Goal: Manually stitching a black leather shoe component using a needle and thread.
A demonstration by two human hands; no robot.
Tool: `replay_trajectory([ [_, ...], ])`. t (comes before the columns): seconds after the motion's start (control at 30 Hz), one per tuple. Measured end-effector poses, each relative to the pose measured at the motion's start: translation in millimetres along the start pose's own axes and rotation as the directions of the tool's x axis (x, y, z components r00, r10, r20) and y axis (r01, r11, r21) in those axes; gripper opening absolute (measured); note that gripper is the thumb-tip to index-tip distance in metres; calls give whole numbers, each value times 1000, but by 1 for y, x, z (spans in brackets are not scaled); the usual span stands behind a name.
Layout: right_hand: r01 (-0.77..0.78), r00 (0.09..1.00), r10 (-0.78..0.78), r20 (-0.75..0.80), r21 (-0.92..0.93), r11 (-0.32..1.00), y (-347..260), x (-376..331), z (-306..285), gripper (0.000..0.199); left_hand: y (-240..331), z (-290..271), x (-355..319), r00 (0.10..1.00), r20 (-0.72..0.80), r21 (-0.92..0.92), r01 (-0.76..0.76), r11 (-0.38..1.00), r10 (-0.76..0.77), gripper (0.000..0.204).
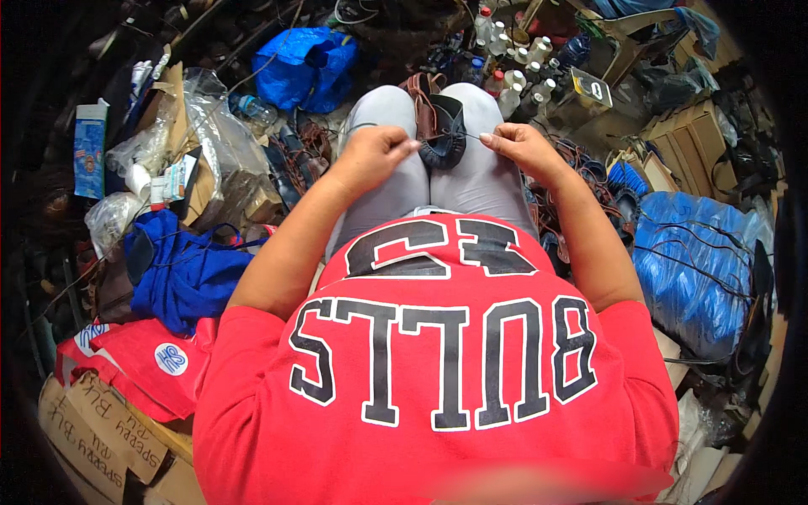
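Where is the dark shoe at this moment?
In the head view the shoe sits top centre, wedged between the knees, with the left hand and right hand on either side.

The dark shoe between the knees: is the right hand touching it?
Apart. The head view shows the right hand pinching a thread beside the dark shoe, with a clear gap.

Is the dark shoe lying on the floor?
No, the dark shoe rests on the person's knees, between the left hand and the right hand.
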State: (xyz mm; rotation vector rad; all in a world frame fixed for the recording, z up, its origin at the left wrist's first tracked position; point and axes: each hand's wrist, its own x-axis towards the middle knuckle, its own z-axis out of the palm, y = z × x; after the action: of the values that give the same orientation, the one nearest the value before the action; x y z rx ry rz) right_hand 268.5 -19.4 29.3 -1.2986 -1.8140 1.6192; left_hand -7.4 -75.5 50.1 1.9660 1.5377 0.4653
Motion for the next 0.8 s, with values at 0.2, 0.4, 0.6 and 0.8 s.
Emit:
replay_trajectory([
  [0.2, -112, 989, 124, -75, 149, 983, 16, -11, -44, 22, -72, -15, -7, 986, -115, -429, 60, 901, -120, 25],
  [0.4, -131, 970, 149, -191, 102, 986, 10, -21, -62, 29, -43, -28, 16, 947, -315, -338, -178, 924, 67, 27],
  [0.6, 289, 951, -308, 2, -350, 891, -55, 16, -13, 14, 1, 2, 74, 948, 11, -325, -296, 898, 317, 27],
  [0.8, 309, 951, -291, 108, -414, 856, -56, 28, -16, 13, 3, -2, 94, 910, 316, -377, -138, 916, 267, 20],
])
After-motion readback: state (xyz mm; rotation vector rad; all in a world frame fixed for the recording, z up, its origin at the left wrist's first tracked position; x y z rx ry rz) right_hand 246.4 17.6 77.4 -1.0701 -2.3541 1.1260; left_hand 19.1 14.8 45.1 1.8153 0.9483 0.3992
